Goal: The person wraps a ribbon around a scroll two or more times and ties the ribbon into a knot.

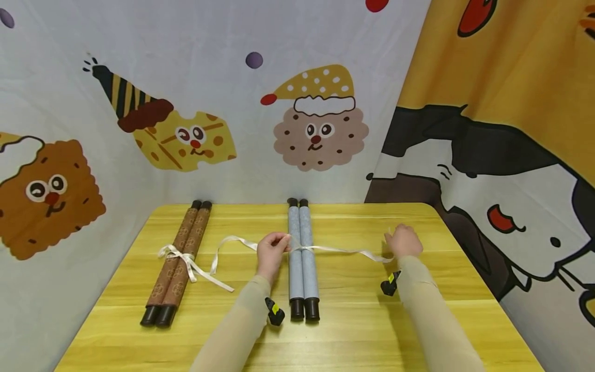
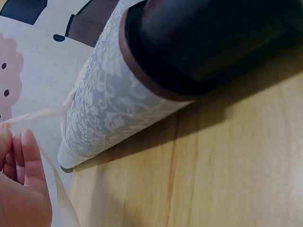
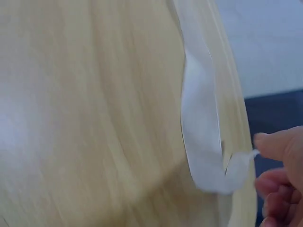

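Two scrolls with blue-grey floral wrapping [image 1: 295,279] and black end knobs lie side by side mid-table. A white ribbon [image 1: 344,250] runs round their middle, with tails to both sides. Just left of the scrolls, my left hand [image 1: 271,253] pinches the ribbon between thumb and fingers; the left wrist view shows the ribbon [image 2: 40,113] leading from those fingertips to the roll. Out to the right, my right hand [image 1: 405,241] holds the other tail near its end. In the right wrist view this ribbon [image 3: 201,118] folds up to the thumb tip of the right hand [image 3: 284,175].
At the left lie two brown patterned scrolls [image 1: 162,281], tied with a white bow [image 1: 175,254]. The wooden table [image 1: 362,330] ends against a white cartoon-printed cloth [image 1: 251,129], with a yellow printed cloth [image 1: 511,67] at the right.
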`<act>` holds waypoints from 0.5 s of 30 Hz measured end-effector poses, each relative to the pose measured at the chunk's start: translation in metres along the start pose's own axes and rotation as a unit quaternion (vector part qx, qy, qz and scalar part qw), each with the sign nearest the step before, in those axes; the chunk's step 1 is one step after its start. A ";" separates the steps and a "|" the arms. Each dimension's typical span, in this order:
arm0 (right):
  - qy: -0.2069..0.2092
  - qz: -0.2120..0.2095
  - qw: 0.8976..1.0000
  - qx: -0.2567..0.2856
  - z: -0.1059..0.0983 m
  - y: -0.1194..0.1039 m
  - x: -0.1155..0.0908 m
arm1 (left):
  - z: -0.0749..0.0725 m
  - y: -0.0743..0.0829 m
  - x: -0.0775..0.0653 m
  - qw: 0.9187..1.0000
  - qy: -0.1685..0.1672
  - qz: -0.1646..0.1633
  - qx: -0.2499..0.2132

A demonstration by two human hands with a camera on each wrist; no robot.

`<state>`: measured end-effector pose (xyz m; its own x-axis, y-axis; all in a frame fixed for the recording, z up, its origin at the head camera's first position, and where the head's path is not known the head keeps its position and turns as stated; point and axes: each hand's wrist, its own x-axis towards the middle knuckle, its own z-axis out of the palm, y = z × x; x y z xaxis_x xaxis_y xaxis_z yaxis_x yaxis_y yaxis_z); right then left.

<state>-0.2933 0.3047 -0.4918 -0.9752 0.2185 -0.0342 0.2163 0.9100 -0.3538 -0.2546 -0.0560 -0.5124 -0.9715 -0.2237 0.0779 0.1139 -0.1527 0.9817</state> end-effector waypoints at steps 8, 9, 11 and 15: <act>-0.102 -0.001 0.995 0.018 -0.003 0.020 0.006 | 0.000 0.003 -0.002 1.000 -0.009 0.009 0.004; -0.106 -0.008 0.994 0.022 -0.003 0.018 0.007 | 0.000 0.003 -0.002 1.000 -0.010 0.008 0.003; -0.103 -0.020 0.994 0.026 -0.006 0.012 0.008 | -0.001 0.003 -0.002 1.000 -0.012 0.007 0.005; -0.052 -0.053 0.997 0.030 -0.012 -0.012 0.014 | -0.002 0.001 -0.003 1.000 -0.012 -0.001 0.011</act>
<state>-0.3088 0.3012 -0.4771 -0.9927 0.0819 -0.0885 0.1115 0.9027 -0.4157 -0.2513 -0.0575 -0.5119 -0.9767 -0.1996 0.0793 0.1069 -0.1317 0.9855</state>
